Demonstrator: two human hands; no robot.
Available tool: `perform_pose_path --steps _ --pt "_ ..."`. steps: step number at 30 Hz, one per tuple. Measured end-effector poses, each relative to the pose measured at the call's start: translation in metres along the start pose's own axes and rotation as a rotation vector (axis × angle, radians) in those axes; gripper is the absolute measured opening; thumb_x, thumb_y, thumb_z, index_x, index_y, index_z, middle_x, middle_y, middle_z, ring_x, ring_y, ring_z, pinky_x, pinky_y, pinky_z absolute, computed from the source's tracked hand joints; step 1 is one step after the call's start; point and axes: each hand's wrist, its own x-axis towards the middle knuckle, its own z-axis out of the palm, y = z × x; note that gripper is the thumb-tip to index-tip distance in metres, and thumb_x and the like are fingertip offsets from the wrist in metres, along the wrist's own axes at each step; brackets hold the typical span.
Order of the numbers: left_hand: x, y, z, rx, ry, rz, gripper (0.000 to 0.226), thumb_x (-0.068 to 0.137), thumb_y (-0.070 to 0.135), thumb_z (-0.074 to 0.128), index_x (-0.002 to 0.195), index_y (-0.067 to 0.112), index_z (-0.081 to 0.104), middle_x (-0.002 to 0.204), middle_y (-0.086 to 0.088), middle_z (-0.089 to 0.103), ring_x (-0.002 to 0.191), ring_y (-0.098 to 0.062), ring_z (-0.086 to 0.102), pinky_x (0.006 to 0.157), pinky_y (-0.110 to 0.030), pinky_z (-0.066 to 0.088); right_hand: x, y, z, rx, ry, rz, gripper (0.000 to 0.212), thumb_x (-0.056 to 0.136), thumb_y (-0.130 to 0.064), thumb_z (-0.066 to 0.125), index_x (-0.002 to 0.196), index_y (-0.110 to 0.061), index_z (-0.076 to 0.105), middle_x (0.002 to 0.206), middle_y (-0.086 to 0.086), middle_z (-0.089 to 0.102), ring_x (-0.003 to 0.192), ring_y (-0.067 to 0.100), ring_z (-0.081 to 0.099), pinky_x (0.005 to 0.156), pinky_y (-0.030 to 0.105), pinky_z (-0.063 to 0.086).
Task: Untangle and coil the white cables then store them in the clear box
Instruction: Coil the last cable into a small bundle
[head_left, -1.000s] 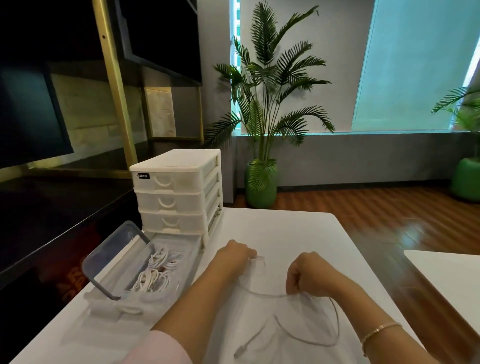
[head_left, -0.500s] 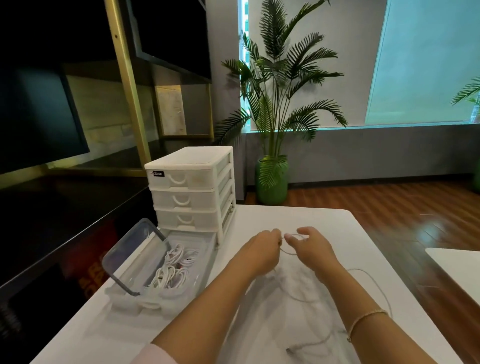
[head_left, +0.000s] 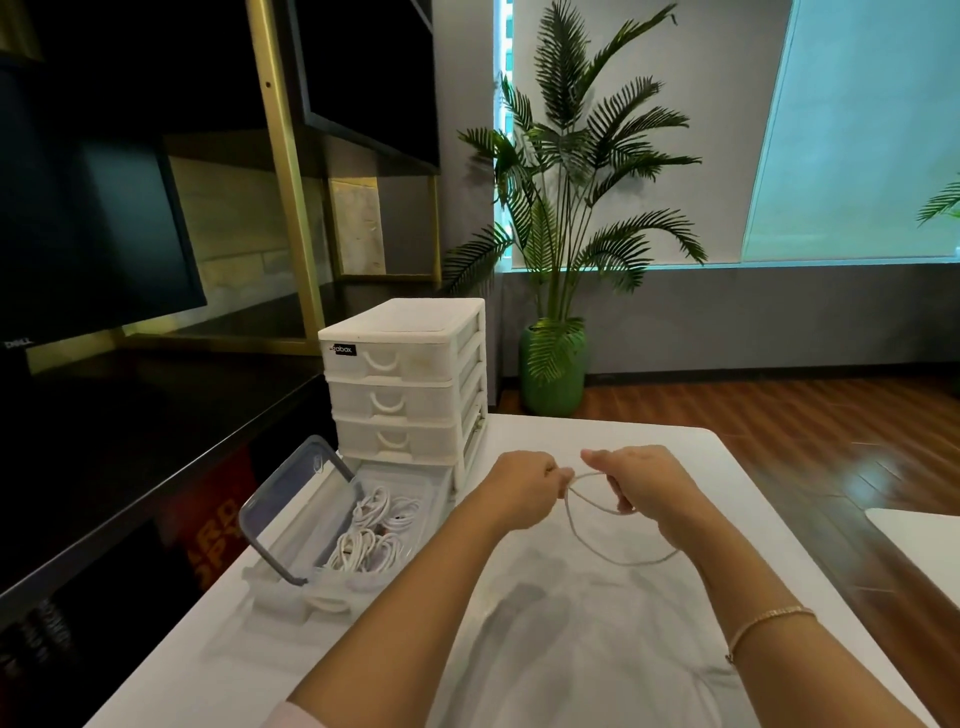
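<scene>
A thin white cable (head_left: 597, 545) hangs in a loop between my hands above the white table (head_left: 649, 441). My left hand (head_left: 524, 486) pinches the cable at the top of the loop. Close beside it, my right hand (head_left: 641, 480) grips the same cable with curled fingers, and the loop sags below and passes behind my right forearm. The clear box (head_left: 431, 486) stands open at the left, its lid (head_left: 291, 506) tilted up. Several coiled white cables (head_left: 371, 535) lie inside it.
A white three-drawer unit (head_left: 402, 382) stands just behind the clear box. A dark counter and a monitor (head_left: 93, 228) lie to the left. A potted palm (head_left: 558, 260) stands on the wooden floor beyond the table. Another white table edge (head_left: 919, 540) shows at the right.
My hands came together from apart and rose off the table. The cable, which trailed loose across the table, is now gathered into a loop between them. The camera tilted up and left.
</scene>
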Motion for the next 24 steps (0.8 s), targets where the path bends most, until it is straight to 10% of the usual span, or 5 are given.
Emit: perform_pose_path --steps 6,14,20,24 --pt "-0.003 -0.009 -0.011 -0.580 -0.059 -0.139 0.034 0.100 0.029 0.037 0.091 0.008 0.062 0.084 -0.005 0.056 0.075 -0.014 0.048 0.073 -0.025 0.040 -0.005 0.009 -0.006 -0.154 -0.186 -0.051 0.030 0.072 -0.014 0.076 0.057 -0.010 0.050 0.068 0.008 0.058 0.069 0.019 0.054 0.064 0.028 0.048" --pt "-0.016 -0.021 0.002 -1.483 -0.374 -0.201 0.030 0.099 0.017 0.038 0.093 0.005 0.064 0.057 0.001 0.054 0.050 -0.009 0.046 0.051 -0.020 0.042 -0.006 0.032 0.002 0.555 -0.053 -0.052 0.009 0.089 -0.012 0.059 0.087 -0.006 0.053 0.073 0.015 0.062 0.038 0.013 0.050 0.065 0.035 0.057" --pt "-0.017 -0.020 0.016 -1.805 -0.250 -0.111 0.027 0.100 0.022 0.036 0.097 0.007 0.057 0.056 0.003 0.053 0.047 -0.008 0.047 0.046 -0.019 0.044 -0.004 0.034 0.016 0.314 -0.007 -0.079 0.021 0.094 -0.029 0.050 0.097 -0.015 0.065 0.058 0.002 0.043 0.046 0.011 0.028 0.041 0.022 0.026" --pt "-0.016 -0.025 0.024 -1.955 -0.039 -0.081 0.022 0.099 0.009 0.038 0.106 0.002 0.058 0.062 -0.002 0.060 0.051 -0.009 0.056 0.052 -0.020 0.052 -0.005 0.039 0.025 -0.070 -0.020 -0.254 0.026 0.091 -0.036 0.053 0.101 -0.020 0.071 0.085 -0.007 0.068 0.069 0.006 0.055 0.066 0.022 0.047"
